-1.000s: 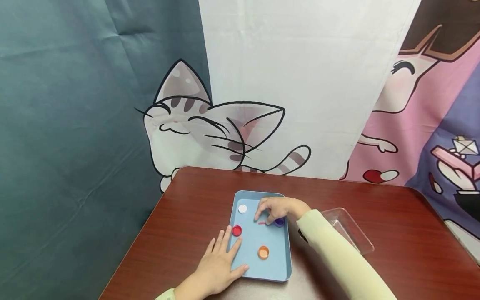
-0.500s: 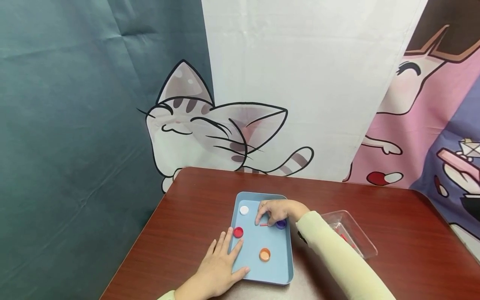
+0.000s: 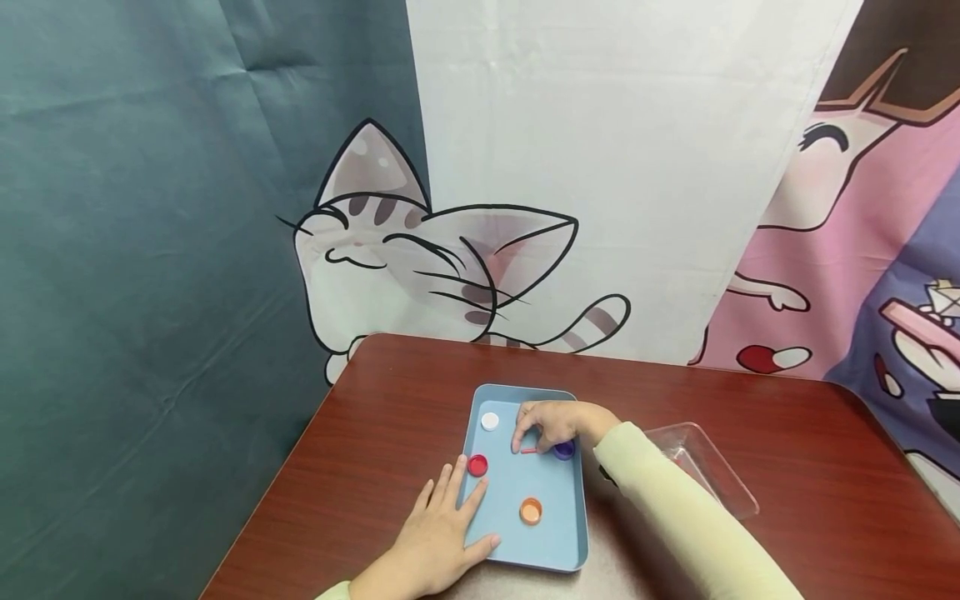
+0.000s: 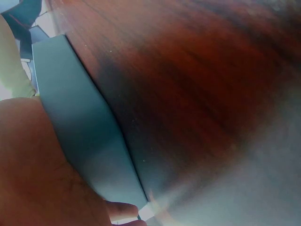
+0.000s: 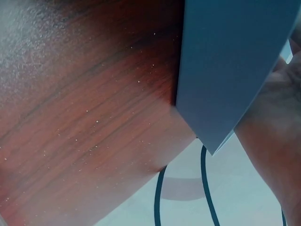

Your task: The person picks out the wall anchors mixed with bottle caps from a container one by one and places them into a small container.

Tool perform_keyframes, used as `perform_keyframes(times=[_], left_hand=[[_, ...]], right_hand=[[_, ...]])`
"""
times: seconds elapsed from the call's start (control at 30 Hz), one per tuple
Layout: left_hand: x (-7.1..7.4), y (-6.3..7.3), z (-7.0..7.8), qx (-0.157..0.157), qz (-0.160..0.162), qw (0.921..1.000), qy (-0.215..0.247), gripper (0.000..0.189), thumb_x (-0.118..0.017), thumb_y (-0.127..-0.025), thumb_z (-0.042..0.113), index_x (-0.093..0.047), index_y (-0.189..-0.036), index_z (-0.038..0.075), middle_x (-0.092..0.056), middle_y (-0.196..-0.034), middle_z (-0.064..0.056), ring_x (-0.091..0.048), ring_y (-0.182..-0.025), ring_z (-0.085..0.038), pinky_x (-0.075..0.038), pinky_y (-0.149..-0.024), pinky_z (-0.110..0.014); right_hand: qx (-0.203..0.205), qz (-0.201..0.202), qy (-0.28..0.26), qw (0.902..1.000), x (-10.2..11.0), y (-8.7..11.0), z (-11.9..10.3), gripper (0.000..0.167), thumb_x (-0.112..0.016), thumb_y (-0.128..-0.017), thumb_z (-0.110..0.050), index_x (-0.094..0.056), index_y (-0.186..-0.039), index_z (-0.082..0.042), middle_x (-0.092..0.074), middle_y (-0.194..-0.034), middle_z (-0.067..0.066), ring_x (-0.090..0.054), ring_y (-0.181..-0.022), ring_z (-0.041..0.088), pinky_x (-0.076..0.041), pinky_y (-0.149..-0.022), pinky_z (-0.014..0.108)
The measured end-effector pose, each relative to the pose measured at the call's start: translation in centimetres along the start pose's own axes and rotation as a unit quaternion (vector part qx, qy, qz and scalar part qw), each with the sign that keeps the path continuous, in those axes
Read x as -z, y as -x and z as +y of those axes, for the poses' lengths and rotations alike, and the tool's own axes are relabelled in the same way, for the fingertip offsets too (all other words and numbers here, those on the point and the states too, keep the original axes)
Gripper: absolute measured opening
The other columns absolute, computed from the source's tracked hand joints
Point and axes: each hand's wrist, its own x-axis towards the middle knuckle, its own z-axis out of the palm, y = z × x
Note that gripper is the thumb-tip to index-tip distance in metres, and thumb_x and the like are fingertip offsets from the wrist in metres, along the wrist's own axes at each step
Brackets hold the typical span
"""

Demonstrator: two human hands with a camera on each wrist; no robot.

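Note:
A light blue tray [image 3: 555, 542] lies on the table with white [image 3: 490, 422], red [image 3: 477, 465], orange [image 3: 531, 511] and purple [image 3: 564, 450] caps in it. My right hand [image 3: 551, 421] reaches in over the far right rim. Its bent index finger and thumb bracket a short red stick [image 3: 528, 451], a fingertip right at each end. The purple cap is partly covered by that hand. With fingers spread, my left hand [image 3: 435, 533] rests over the tray's near left rim. The wrist views show the tray's outer wall [image 4: 84, 108] and parts of both hands.
Right of the tray, partly behind the right sleeve [image 3: 675, 500], stands a clear plastic box [image 3: 723, 475] with red bits inside. The reddish-brown wooden table [image 3: 375, 417] ends at a printed cloth backdrop [image 3: 637, 167].
The right index fingertip has come down and closer to the red stick's left end. The left hand stays on the tray. The whole view has shifted slightly.

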Motion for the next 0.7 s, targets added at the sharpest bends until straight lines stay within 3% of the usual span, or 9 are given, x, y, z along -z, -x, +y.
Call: perform_keyframes(times=[0.43,0.7], left_hand=[[-0.04,-0.03,-0.03,0.001,0.007,1.0000,-0.002,0.079,-0.044,-0.096,0.070,-0.040,-0.157,0.020,-0.013,-0.168,-0.020,-0.022,-0.152,-0.043,-0.026,-0.116,-0.064],[0.13,0.02,0.11,0.002,0.004,1.0000,0.000,0.079,-0.045,-0.096,0.069,-0.040,-0.157,0.019,-0.013,-0.168,-0.021,-0.021,-0.152,-0.043,-0.025,-0.116,-0.064]], right_hand=[[-0.003,0.001,0.014,0.9999,0.05,-0.19,-0.13,0.029,-0.080,-0.084,-0.004,-0.080,-0.094,-0.031,-0.053,-0.105,-0.016,-0.049,-0.101,0.009,-0.044,-0.088,0.029],[-0.004,0.014,0.005,0.9999,-0.26,-0.13,-0.11,0.025,-0.084,-0.081,-0.008,-0.077,-0.093,-0.029,-0.055,-0.106,-0.015,-0.051,-0.106,0.010,-0.045,-0.098,0.034]])
